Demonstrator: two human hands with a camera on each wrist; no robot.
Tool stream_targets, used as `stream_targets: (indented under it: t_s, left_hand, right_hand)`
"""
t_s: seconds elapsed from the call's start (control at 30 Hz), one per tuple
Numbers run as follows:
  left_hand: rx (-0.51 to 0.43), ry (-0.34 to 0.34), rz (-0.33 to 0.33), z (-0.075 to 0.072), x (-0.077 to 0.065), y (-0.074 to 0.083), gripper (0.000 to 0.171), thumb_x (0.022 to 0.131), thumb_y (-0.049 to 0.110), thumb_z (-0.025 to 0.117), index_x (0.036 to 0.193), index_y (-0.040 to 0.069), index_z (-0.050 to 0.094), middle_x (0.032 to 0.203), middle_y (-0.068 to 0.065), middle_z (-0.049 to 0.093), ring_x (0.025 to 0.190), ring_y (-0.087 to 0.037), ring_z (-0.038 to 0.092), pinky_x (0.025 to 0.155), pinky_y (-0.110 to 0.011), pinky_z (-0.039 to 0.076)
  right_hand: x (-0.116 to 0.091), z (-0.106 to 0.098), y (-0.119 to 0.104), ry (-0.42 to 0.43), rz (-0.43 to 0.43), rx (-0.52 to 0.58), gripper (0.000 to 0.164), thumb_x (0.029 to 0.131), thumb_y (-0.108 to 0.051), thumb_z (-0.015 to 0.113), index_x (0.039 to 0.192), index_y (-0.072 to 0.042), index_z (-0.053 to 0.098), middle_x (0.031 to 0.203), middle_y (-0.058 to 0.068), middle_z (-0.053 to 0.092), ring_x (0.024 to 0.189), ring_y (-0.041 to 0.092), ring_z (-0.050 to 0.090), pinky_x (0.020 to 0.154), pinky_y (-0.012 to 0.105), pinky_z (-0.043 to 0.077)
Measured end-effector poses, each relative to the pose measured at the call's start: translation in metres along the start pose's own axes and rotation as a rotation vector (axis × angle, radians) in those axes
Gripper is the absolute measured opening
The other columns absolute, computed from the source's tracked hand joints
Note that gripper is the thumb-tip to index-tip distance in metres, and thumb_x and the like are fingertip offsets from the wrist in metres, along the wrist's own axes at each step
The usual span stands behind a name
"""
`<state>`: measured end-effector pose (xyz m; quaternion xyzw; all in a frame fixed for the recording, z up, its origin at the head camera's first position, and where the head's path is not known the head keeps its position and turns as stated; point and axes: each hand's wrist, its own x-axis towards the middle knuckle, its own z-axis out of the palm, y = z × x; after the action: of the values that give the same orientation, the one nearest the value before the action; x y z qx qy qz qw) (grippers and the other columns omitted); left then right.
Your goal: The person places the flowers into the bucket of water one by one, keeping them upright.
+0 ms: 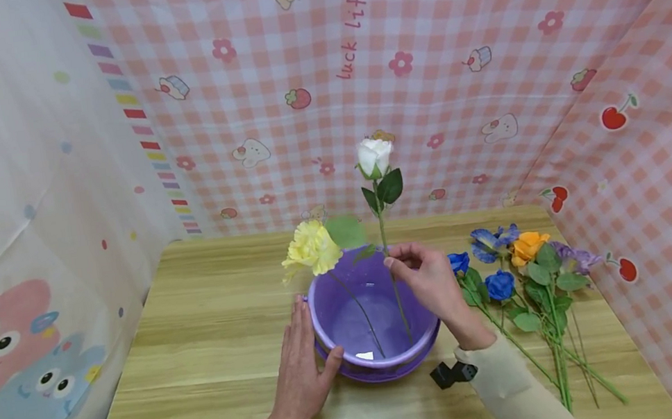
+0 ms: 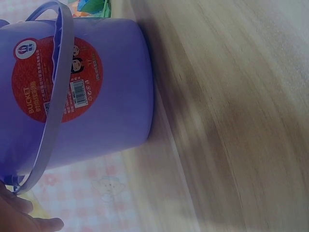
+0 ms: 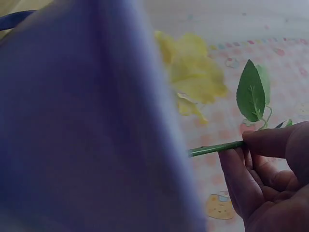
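A purple bucket [image 1: 355, 291] stands on the table, its handle [image 2: 58, 96] hanging down the near side beside a red label [image 2: 34, 82]. Between thumb and fingers my right hand [image 1: 426, 279] pinches the green stem of a white rose [image 1: 375, 157], which rises upright with its lower end inside the bucket. A yellow flower [image 1: 312, 247] leans out over the left rim, its thin stem reaching down inside. Against the bucket's left side rests my left hand [image 1: 301, 367], fingers straight and thumb at the rim. In the right wrist view the bucket wall hides the stem's lower part.
To the right lies a loose bunch of flowers: blue roses [image 1: 500, 285], an orange flower [image 1: 528, 247] and purple blooms [image 1: 575, 258], stems toward the front edge. A small black object [image 1: 453, 373] sits at my right wrist. Checkered cloth [image 1: 318, 65] hangs behind the table [image 1: 204, 365].
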<state>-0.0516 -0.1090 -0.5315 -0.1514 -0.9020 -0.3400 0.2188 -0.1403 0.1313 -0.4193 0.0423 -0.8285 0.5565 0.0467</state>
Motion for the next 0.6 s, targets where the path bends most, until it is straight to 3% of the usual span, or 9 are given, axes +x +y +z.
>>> stream_targets:
  t_s: [0.2, 0.6]
  left_hand:
    - [-0.01, -0.001, -0.001, -0.001, 0.001, 0.001, 0.089, 0.107, 0.063, 0.035, 0.163, -0.004, 0.018, 0.168, -0.026, 0.021, 0.152, -0.045, 0.028, 0.118, -0.065, 0.028]
    - [-0.003, -0.006, -0.001, -0.002, 0.001, 0.002, 0.088, 0.107, 0.062, 0.035, 0.163, -0.004, 0.018, 0.167, -0.027, 0.022, 0.151, -0.045, 0.029, 0.118, -0.064, 0.028]
  right_hand:
    - [-0.003, 0.004, 0.005, -0.023, 0.018, -0.097, 0.013, 0.095, -0.017, 0.075, 0.102, -0.006, 0.075, 0.089, 0.005, 0.075, 0.075, 0.015, 0.069, 0.065, 0.025, 0.056]
    - [-0.003, 0.017, 0.011, -0.046, -0.037, -0.304, 0.009, 0.088, -0.014, 0.082, 0.09, -0.008, 0.076, 0.079, 0.0, 0.073, 0.069, 0.011, 0.064, 0.064, 0.029, 0.055]
